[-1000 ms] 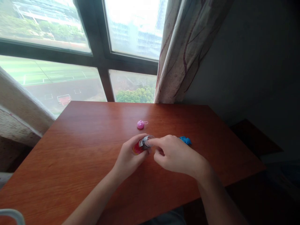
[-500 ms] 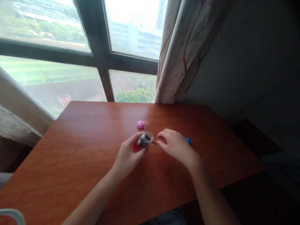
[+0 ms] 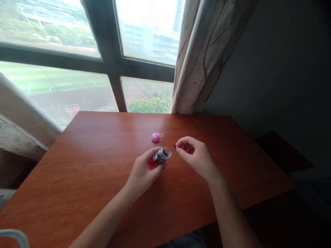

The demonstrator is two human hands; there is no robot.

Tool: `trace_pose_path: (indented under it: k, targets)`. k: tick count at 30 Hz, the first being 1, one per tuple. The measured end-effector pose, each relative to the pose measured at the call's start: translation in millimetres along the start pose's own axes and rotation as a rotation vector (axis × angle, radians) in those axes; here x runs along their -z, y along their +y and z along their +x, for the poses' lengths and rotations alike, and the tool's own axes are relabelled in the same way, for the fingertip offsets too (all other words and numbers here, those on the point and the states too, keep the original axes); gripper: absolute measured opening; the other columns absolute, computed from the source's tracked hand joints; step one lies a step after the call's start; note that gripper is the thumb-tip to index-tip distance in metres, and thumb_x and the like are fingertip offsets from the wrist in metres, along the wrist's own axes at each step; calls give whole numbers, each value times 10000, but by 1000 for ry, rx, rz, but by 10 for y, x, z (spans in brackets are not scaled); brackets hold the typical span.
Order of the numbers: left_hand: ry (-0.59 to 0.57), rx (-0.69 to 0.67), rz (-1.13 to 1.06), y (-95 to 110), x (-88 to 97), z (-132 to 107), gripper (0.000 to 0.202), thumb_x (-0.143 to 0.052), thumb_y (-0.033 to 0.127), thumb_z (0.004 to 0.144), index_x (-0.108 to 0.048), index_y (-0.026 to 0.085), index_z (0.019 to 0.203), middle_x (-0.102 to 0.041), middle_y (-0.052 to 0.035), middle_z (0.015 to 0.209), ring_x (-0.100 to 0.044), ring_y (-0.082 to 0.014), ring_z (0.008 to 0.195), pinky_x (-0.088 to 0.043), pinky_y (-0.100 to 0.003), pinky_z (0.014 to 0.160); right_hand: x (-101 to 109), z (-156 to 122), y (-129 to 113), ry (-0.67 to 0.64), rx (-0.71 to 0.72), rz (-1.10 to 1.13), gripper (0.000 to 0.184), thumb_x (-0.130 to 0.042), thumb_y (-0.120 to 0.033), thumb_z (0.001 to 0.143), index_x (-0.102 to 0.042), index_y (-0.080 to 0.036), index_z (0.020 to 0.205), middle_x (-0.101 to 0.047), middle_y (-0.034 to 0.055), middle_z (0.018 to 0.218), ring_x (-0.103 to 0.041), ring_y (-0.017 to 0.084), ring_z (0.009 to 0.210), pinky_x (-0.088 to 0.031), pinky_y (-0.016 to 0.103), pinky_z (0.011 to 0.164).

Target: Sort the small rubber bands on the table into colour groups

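Head view: the left hand (image 3: pixel 141 172) grips a small bottle (image 3: pixel 158 159) with a red body. Its fingers are curled round the lower half, and the bottle is tipped so that its mouth points up and to the right, just above the tabletop (image 3: pixel 98 155). The mouth is uncovered, and something dark shows inside the clear neck.

The right hand (image 3: pixel 198 156) hovers just to the right of the mouth and does not touch the bottle. Thumb and forefinger (image 3: pixel 182 142) are pressed together on a tiny dark bit (image 3: pixel 175 146); it is too small to tell what it is. The other fingers are loosely curled.

A pink piece (image 3: pixel 155 137) with a thin loop lies on the tabletop beyond the bottle, untouched by either hand. It may be the bottle's cap, though that cannot be told.

As for progress, the bottle stands open and one small item is out in the right hand, clear of the mouth. The bottle is not closed, and nothing has been set down beside it.

Behind the tabletop are a window (image 3: pixel 77 51) and a patterned curtain (image 3: pixel 201 55).
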State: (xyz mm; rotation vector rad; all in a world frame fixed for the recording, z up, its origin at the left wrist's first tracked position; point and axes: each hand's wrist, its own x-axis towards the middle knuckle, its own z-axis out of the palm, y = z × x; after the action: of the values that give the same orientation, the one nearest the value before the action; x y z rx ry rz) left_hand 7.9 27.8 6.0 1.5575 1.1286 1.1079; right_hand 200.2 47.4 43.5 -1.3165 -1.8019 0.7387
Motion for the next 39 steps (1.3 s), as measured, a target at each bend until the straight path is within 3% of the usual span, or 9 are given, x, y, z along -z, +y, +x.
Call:
trace_pose_path:
  k: [5, 10, 19, 28, 32, 39]
  targets:
    - [-30, -46, 31, -18, -24, -15, 290, -669, 191, 801, -641, 165, 1088, -706, -41, 996, -641, -178, 878, -503, -266, 809, -5, -85, -309, -43, 130, -79, 119, -623, -101, 835, -652, -208, 878, -673, -29, 811, -585, 104, 648, -432, 211, 605]
    - [-2, -56, 54, -26, -19, -22, 314, -675, 182, 785, -642, 168, 1098, -711, -50, 1012, -653, -191, 898, -511, -279, 820, 6, -133, -389, -38, 192, -224, 200, -587, -52, 832, -678, -215, 904, -719, -21, 856, -628, 127, 710, -433, 225, 666]
    - [-14, -60, 36, -32, -27, -31, 316, -668, 173, 790, -638, 161, 1104, -718, -61, 1015, -660, -195, 890, -520, -296, 820, 58, -279, -505, -255, 77, -294, 385, -456, -15, 827, -534, -235, 1134, -699, 22, 1055, -660, 191, 935, -436, 264, 806]
    - [-33, -176, 166, 27, 1, -30, 278, -661, 125, 795, -655, 204, 1061, -696, -22, 978, -637, -156, 850, -501, -254, 782, 59, -251, -569, -389, 41, -413, 329, -459, -22, 776, -474, -235, 1026, -631, -13, 810, -624, 195, 741, -342, 260, 653]
    - [-33, -170, 146, 16, -12, -31, 300, -656, 134, 795, -653, 200, 1088, -708, -32, 1003, -654, -169, 878, -514, -265, 798, 65, -270, -564, -357, 59, -371, 276, -455, -23, 809, -505, -230, 985, -636, -13, 803, -622, 179, 734, -345, 254, 642]
    - [-4, -113, 121, -6, -18, -28, 309, -683, 189, 774, -671, 182, 1082, -734, -59, 1015, -677, -196, 891, -527, -292, 821, 209, -346, -395, -120, 126, -95, 318, -456, -49, 866, -652, -239, 1030, -710, 5, 1023, -654, 154, 879, -462, 248, 785]
